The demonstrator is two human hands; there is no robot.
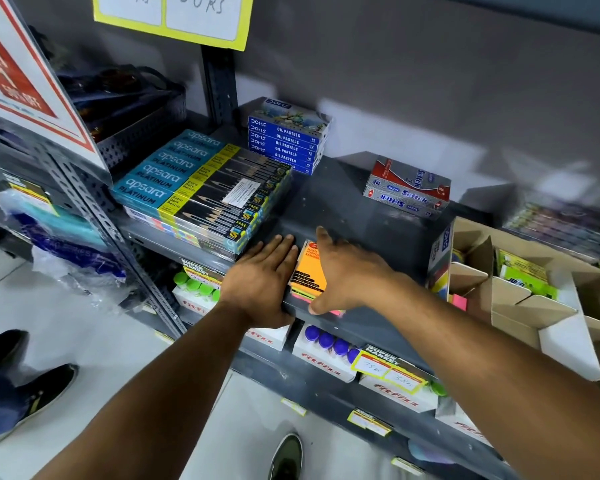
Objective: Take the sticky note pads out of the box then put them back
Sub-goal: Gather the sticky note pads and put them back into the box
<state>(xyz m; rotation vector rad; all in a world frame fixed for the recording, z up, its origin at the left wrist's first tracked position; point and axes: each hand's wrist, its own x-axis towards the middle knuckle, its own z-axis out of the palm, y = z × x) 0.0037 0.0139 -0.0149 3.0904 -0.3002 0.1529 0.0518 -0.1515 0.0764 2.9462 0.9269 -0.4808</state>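
Note:
An orange sticky note pad [308, 268] lies flat near the front edge of the grey shelf [333, 202], with pink pads showing under it. My left hand [264, 275] rests flat against the pad's left side, fingers together. My right hand [347, 271] lies over the pad's right side, thumb at the shelf edge, fingers spread on the stack. The cardboard box [520, 292] with dividers stands at the right. It holds green packs [523, 271] and a pink pad [459, 301].
Apsara pencil packs [205, 192] are stacked to the left and oil pastel boxes [288, 140] behind them. A red and silver Softek box [409, 188] sits at the back right. Fitfizz bottle boxes [326, 355] fill the shelf below. Shoes stand on the floor.

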